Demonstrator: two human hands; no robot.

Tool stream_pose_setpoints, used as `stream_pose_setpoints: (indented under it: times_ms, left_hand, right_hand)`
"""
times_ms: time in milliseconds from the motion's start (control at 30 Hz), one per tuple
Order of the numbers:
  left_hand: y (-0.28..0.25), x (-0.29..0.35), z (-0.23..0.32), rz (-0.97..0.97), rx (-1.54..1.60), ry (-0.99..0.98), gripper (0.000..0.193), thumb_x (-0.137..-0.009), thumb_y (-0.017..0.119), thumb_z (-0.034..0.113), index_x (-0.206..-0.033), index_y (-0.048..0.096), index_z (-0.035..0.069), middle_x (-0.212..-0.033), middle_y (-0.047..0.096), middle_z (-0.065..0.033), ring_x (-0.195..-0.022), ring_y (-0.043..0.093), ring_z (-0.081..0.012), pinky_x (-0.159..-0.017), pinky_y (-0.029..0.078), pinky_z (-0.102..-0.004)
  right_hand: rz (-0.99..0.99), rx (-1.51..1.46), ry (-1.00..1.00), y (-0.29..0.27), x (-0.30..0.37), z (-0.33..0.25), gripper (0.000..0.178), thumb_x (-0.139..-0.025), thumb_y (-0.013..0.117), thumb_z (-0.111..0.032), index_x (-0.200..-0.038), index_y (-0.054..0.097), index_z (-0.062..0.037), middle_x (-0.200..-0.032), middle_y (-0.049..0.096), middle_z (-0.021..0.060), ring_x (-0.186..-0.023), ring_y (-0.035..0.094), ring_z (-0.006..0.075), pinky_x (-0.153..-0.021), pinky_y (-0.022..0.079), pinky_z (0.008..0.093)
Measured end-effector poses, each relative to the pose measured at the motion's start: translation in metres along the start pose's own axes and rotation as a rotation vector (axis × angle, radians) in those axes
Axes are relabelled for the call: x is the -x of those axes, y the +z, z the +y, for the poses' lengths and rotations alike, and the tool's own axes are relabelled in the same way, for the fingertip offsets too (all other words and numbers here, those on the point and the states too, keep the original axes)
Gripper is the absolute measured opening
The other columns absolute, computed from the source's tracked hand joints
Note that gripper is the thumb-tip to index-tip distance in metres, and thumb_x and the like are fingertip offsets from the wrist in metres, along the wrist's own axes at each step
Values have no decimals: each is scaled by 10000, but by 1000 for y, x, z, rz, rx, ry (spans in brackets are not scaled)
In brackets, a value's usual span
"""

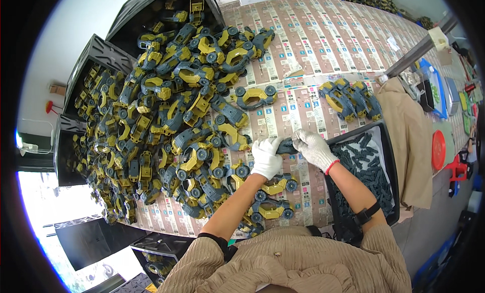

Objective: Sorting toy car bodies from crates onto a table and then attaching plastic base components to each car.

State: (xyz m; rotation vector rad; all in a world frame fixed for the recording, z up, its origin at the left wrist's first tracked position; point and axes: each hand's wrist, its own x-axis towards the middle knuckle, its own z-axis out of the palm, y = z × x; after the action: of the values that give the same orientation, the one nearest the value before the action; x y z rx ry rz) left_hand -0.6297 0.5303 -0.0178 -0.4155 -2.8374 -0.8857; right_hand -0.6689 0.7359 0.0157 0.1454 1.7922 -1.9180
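Note:
Both hands wear white gloves and meet above the table in front of me. My left hand is closed around the left end of a dark grey toy car, whose far part is covered by the gloves. With bent fingers, my right hand grips its right end; whether a small part is pinched there too, I cannot make out. By my right forearm stands a black tray with many small dark plastic parts in it. Several yellow and grey toy cars lie around my left forearm.
A large heap of yellow and grey toy cars covers the left, spilling from black crates. One car lies alone beyond my hands. Several stand in a row behind the tray. Brown cloth hangs right of it, near a post.

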Motion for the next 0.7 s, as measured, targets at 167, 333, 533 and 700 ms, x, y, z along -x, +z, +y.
stream_pose_setpoints:
  times_ms: [167, 333, 533, 700]
  left_hand:
    - [1, -2, 5, -31, -11, -17, 617, -699, 660, 61, -1304, 617, 176, -1159, 649, -72, -1169, 579, -308, -1100, 325, -555]
    - [-4, -9, 13, 16, 15, 21, 533, -748, 663, 100, -1275, 645, 171, -1137, 665, -82, -1144, 593, -303, -1089, 341, -533]
    - [9, -20, 14, -17, 19, -184, 220, -961, 607, 244, -1054, 783, 151, -1059, 751, -69, -1012, 670, -275, -995, 423, -460]
    - [16, -8, 13, -39, -115, -90, 281, -966, 610, 195, -1221, 727, 203, -1036, 703, -73, -1027, 647, -284, -1059, 384, -507]
  right_hand:
    - [4, 492, 25, 8, 11, -30, 135, -1018, 604, -105, -936, 599, 3, -899, 614, 50, -806, 566, 127, -738, 501, 284]
    - [47, -226, 39, 4, 6, -1, 132, -1016, 549, -117, -957, 627, -28, -933, 657, 69, -851, 644, 173, -742, 537, 323]
    - [-36, 1455, -377, 17, 19, -37, 197, -969, 487, -123, -1051, 661, -84, -1022, 726, 92, -1008, 711, 292, -828, 587, 418]
    - [-52, 1348, -54, 25, 19, -51, 228, -974, 516, -153, -1099, 698, -98, -1055, 755, 111, -967, 732, 297, -794, 583, 414]
